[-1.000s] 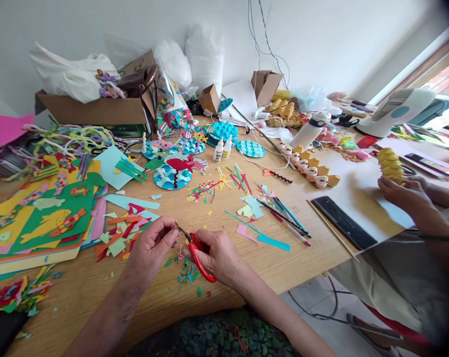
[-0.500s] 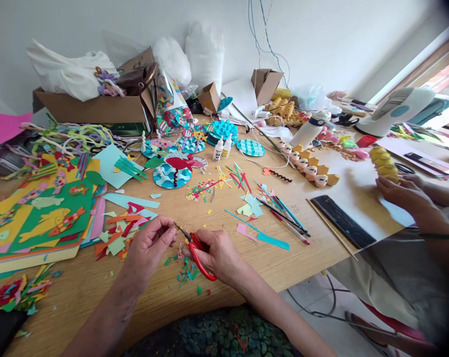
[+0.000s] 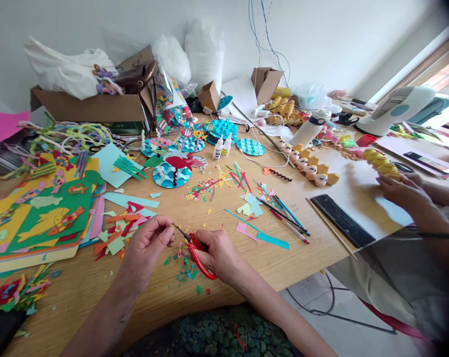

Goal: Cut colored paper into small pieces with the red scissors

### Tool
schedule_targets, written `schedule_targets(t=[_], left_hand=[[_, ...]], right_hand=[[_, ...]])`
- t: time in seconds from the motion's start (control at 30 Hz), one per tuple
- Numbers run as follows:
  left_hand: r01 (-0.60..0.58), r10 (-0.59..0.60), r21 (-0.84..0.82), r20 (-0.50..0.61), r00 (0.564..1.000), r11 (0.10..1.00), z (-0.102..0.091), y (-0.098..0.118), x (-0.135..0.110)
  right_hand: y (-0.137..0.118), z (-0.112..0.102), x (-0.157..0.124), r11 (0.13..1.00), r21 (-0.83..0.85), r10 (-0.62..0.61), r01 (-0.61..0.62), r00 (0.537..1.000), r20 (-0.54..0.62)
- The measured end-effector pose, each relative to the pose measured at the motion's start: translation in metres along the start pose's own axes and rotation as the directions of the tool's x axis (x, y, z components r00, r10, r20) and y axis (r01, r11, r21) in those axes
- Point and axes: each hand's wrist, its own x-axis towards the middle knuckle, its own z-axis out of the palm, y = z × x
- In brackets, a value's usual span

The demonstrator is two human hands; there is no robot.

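Observation:
Red-handled scissors [image 3: 199,255] are in my right hand [image 3: 219,253], whose fingers wrap through the loops. Their blades point up and left, the tips reaching my left hand [image 3: 153,242]. That hand is closed in a pinch at the blade tips; whatever it holds is too small or hidden to name. Under both hands lie tiny green, blue and pink paper snippets [image 3: 187,270] on the wooden table [image 3: 246,277]. To the left of my left hand is a heap of orange, red and pale green paper scraps [image 3: 116,238].
Colored sheets with paper fish [image 3: 45,213] cover the left side. Round blue wave-patterned pieces [image 3: 172,176] and two glue bottles [image 3: 217,148] stand farther back. Pens [image 3: 289,218], a black phone [image 3: 342,220] and a wooden stick [image 3: 330,228] lie rightward. Another person's hands [image 3: 406,193] hold a yellow bumpy strip [image 3: 382,163].
My hands and the scissors have barely moved. At the right, the other person's yellow strip has shifted slightly to the left and tilted more.

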Motion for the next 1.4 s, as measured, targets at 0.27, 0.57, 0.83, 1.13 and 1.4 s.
schedule_targets(t=[0.27, 0.57, 0.83, 1.13, 1.4], left_hand=[[0.002, -0.004, 0.036, 0.051, 0.999, 0.999, -0.005, 0.006, 0.001], [-0.041, -0.039, 0.317, 0.24, 0.97, 0.948, -0.016, 0.014, 0.005], [-0.174, 0.061, 0.419, 0.269, 0.961, 0.891, -0.015, 0.019, 0.01], [-0.124, 0.019, 0.366, 0.278, 0.96, 0.922, -0.016, 0.021, 0.012], [-0.037, 0.017, 0.115, 0.17, 0.985, 0.993, -0.003, 0.013, 0.007]], right_hand=[[-0.009, -0.009, 0.0, 0.995, 0.076, 0.052, -0.057, 0.996, 0.075], [-0.017, -0.017, 0.021, 0.963, 0.259, 0.067, -0.079, 0.996, 0.058], [-0.033, -0.027, 0.031, 1.0, 0.013, -0.009, 0.008, 0.996, 0.092], [-0.027, -0.024, 0.033, 0.987, 0.157, 0.005, -0.015, 0.998, 0.062], [-0.018, -0.004, 0.034, 0.912, 0.411, 0.087, -0.008, 0.981, -0.176]])
